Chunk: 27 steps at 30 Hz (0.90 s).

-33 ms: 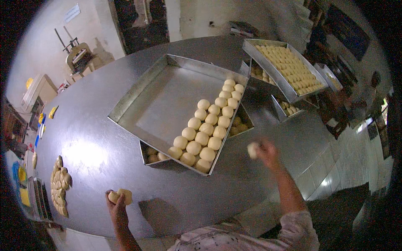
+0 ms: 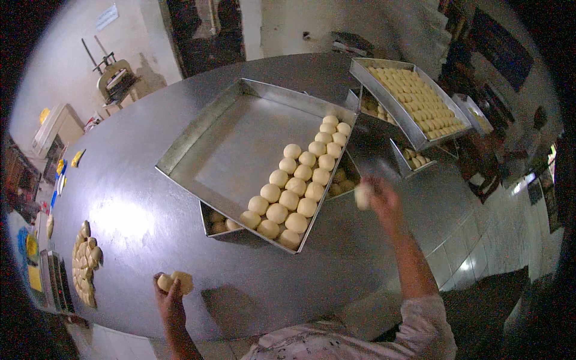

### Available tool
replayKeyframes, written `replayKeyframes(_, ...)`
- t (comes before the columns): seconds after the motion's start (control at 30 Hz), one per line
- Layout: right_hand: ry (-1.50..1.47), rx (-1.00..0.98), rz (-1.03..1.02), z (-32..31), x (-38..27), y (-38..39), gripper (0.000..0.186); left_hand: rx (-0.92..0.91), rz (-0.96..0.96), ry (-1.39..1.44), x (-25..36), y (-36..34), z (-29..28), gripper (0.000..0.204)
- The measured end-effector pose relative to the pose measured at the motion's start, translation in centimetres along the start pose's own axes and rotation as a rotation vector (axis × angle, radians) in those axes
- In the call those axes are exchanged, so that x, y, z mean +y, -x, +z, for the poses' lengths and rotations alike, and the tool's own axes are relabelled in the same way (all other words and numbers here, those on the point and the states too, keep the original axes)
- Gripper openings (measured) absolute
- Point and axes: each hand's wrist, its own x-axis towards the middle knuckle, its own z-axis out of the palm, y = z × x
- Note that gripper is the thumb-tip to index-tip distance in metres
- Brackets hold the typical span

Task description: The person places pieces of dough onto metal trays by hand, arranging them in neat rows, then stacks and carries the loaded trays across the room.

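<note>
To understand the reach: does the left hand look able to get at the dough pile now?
Probably yes: only table surface shows between the left hand and the dough pile, though dough in its grip may hinder it.

The left grip (image 2: 170,298) holds dough pieces (image 2: 183,281); the blurred right grip (image 2: 384,199) probably holds a ball (image 2: 362,197) near the tray (image 2: 237,135).

About twenty-five round, pale dough balls (image 2: 296,186) line the right edge of one rectangular grey metal tray (image 2: 234,138). The right hand (image 2: 383,198) has one blurred lump (image 2: 362,197).
</note>
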Motion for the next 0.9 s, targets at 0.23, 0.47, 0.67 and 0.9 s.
replayKeyframes(0.23,0.211,0.308,-0.483,6.1,-3.1,-15.0,0.025,-0.077,0.042,-0.059,-0.2,5.0,6.7,0.044)
replayKeyframes(0.47,0.132,-0.121,-0.541,11.3,-9.0,0.0,0.032,-0.290,0.077,-0.103,-1.0,5.3,4.4,0.029)
replayKeyframes(0.67,-0.009,-0.489,-0.246,16.2,-2.2,15.3,0.041,-0.770,0.084,-0.414,-0.9,5.3,8.2,0.028)
replayKeyframes(0.9,1.008,0.032,-0.157,7.4,4.9,18.6,0.031,-0.299,-0.058,0.119,2.2,-0.4,-0.9,0.028)
